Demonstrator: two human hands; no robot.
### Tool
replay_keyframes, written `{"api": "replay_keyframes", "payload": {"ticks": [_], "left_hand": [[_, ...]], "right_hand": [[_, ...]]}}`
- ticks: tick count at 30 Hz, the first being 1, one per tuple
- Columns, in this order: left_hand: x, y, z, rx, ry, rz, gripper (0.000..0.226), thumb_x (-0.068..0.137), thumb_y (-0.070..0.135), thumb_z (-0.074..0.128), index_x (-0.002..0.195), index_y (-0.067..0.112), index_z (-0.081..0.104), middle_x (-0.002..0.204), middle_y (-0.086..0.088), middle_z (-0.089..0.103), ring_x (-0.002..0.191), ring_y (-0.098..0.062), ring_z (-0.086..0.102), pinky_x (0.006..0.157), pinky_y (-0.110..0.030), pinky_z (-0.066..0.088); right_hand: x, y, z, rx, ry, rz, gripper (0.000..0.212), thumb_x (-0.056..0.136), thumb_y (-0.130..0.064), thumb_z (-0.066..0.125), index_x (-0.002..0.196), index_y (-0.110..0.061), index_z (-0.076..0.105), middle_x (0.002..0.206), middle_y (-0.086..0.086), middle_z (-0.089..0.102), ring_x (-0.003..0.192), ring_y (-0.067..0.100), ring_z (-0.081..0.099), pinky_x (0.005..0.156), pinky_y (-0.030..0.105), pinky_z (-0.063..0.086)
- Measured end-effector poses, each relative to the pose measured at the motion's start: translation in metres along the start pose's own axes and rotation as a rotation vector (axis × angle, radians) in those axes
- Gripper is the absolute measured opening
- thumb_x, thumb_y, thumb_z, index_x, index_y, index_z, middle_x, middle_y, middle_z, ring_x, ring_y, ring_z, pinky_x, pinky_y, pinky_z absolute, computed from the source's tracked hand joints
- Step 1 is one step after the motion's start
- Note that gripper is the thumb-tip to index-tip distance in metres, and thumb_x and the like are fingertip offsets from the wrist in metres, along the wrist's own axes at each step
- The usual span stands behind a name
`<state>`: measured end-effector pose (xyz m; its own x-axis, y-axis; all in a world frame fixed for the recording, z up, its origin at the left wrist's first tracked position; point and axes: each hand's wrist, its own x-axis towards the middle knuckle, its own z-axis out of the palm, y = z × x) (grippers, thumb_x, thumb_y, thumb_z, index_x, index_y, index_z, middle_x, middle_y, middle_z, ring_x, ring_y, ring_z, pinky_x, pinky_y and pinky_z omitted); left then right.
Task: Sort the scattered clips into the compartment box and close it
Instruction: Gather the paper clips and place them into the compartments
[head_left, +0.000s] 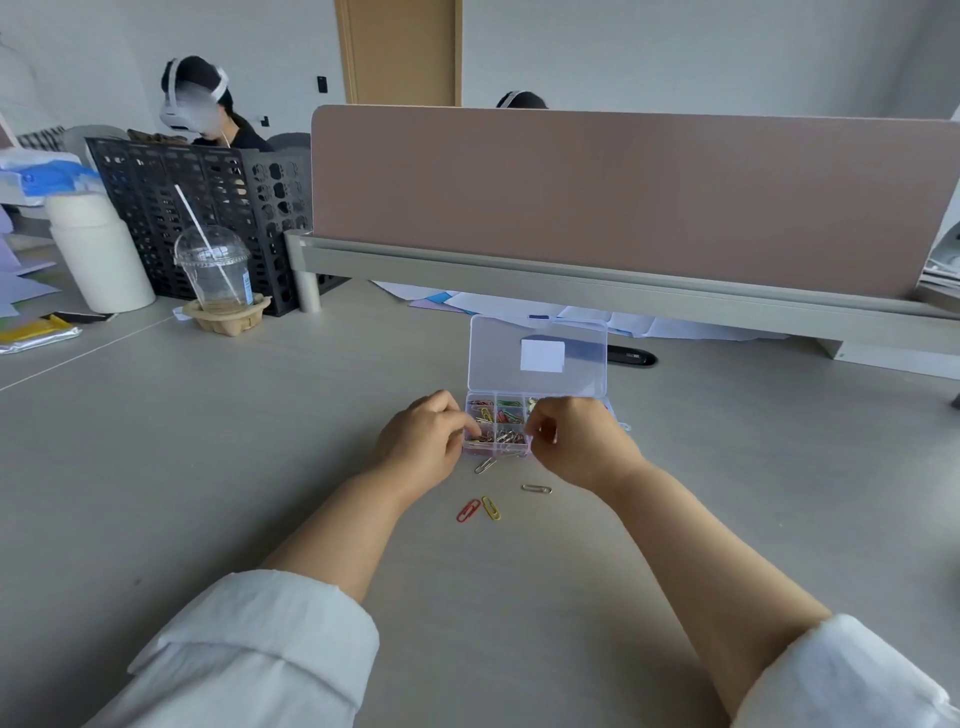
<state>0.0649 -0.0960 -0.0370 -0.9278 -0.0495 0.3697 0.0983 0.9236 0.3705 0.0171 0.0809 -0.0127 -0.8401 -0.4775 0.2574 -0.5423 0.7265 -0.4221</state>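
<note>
Both hands crowd the open compartment box (498, 423): left hand (423, 441) fingers pinched together at its left edge, right hand (576, 441) curled over its right side, grip unclear. Four loose clips (485, 506) lie just below on the table (208, 467).

Two bare forearms seen from head view. White sleeves worn on both arms: left sleeve (270, 649), right sleeve (852, 680). Cuffs rolled back near elbows, thick folded bands formed. Fabric plain, light, softly creased. Hands bare: left hand (418, 441), right hand (582, 441). Fingernails unpainted where visible.
</note>
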Motion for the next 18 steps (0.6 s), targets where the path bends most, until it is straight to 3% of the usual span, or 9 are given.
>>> {"api": "replay_keyframes", "payload": {"ticks": [3, 6, 11, 14, 18], "left_hand": [[-0.002, 0.0, 0.0, 0.045, -0.041, 0.051, 0.036, 0.086, 0.0, 0.046, 0.103, 0.019, 0.071, 0.103, -0.006, 0.062, 0.103, -0.025, 0.055, 0.084, -0.036, 0.048], [-0.001, 0.001, 0.002, 0.105, -0.07, 0.045, 0.039, 0.088, 0.001, 0.044, 0.111, 0.022, 0.068, 0.111, -0.004, 0.06, 0.111, -0.025, 0.05, 0.09, -0.035, 0.044], [-0.006, 0.001, 0.001, 0.131, -0.082, 0.031, 0.041, 0.086, 0.002, 0.043, 0.119, 0.019, 0.061, 0.114, -0.007, 0.057, 0.111, -0.027, 0.05, 0.09, -0.035, 0.044], [-0.009, -0.004, -0.008, 0.109, -0.052, -0.07, 0.021, 0.084, 0.011, 0.049, 0.103, 0.014, 0.056, 0.111, -0.005, 0.056, 0.102, -0.026, 0.056, 0.08, -0.035, 0.045], [-0.013, -0.015, -0.018, 0.167, -0.219, -0.205, 0.016, 0.083, 0.017, 0.053, 0.097, 0.016, 0.061, 0.108, -0.002, 0.056, 0.097, -0.024, 0.059, 0.082, -0.033, 0.048]], "right_hand": [[-0.001, -0.002, -0.009, -0.119, -0.187, 0.082, 0.015, 0.083, -0.011, 0.047, 0.076, -0.01, 0.06, 0.078, 0.009, 0.058, 0.076, 0.028, 0.049, 0.06, 0.023, 0.044], [-0.002, 0.001, -0.004, -0.201, -0.341, 0.083, 0.015, 0.08, -0.009, 0.048, 0.074, -0.007, 0.062, 0.08, 0.011, 0.06, 0.077, 0.03, 0.055, 0.071, 0.028, 0.051], [-0.006, 0.002, 0.0, -0.229, -0.38, 0.056, 0.022, 0.079, -0.008, 0.051, 0.085, -0.009, 0.072, 0.093, 0.013, 0.069, 0.073, 0.026, 0.056, 0.062, 0.026, 0.045], [-0.006, -0.001, 0.0, -0.215, -0.39, 0.016, 0.026, 0.082, -0.005, 0.051, 0.094, -0.011, 0.073, 0.103, 0.01, 0.07, 0.087, 0.027, 0.063, 0.07, 0.026, 0.049], [-0.006, -0.006, 0.005, -0.161, -0.38, -0.041, 0.033, 0.083, 0.002, 0.049, 0.099, -0.014, 0.072, 0.108, 0.007, 0.07, 0.099, 0.025, 0.064, 0.087, 0.029, 0.053]]}}
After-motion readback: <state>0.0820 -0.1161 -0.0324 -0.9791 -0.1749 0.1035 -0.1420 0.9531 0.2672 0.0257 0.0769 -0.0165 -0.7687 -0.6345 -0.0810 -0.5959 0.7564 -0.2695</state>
